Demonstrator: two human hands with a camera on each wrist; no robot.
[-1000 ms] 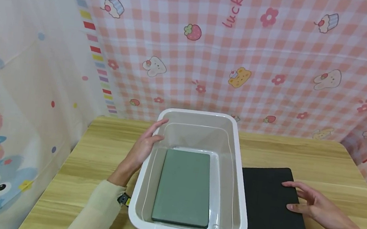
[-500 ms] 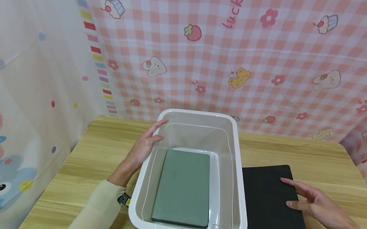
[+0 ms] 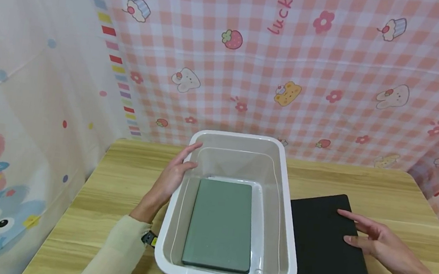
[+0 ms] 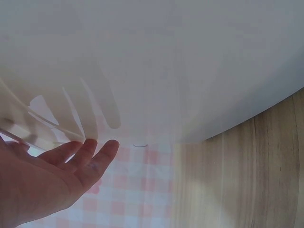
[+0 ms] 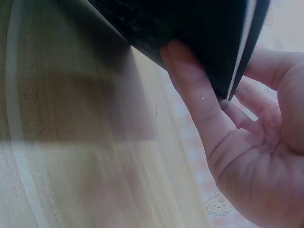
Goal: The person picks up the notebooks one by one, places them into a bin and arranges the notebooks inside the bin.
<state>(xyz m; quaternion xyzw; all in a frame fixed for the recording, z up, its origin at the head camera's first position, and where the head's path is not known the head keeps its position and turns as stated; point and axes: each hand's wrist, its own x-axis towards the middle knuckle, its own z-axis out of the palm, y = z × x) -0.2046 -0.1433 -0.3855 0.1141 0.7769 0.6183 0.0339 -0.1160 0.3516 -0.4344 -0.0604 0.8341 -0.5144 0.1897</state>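
My left hand (image 3: 170,179) holds the left rim of a white plastic bin (image 3: 288,228), thumb toward the inside. In the left wrist view, the other fingers (image 4: 102,159) lie against the bin's outer wall (image 4: 156,71). A green notebook (image 3: 220,225) lies flat on the bin's floor, nearer its left side. To the right of the bin, my right hand (image 3: 387,249) pinches the right edge of a black notebook (image 3: 322,252). The right wrist view shows fingers under its cover and its pale page edge; that side is lifted off the table, and its thin ribbon hangs at the front.
The wooden table (image 3: 407,203) extends on both sides of the bin. Behind it hangs a pink checked curtain (image 3: 259,69), and a white patterned curtain (image 3: 44,103) hangs on the left.
The black notebook's right side and far edge have risen slightly, with my right hand moving up a little. My left hand, the bin and the green notebook stay in place.
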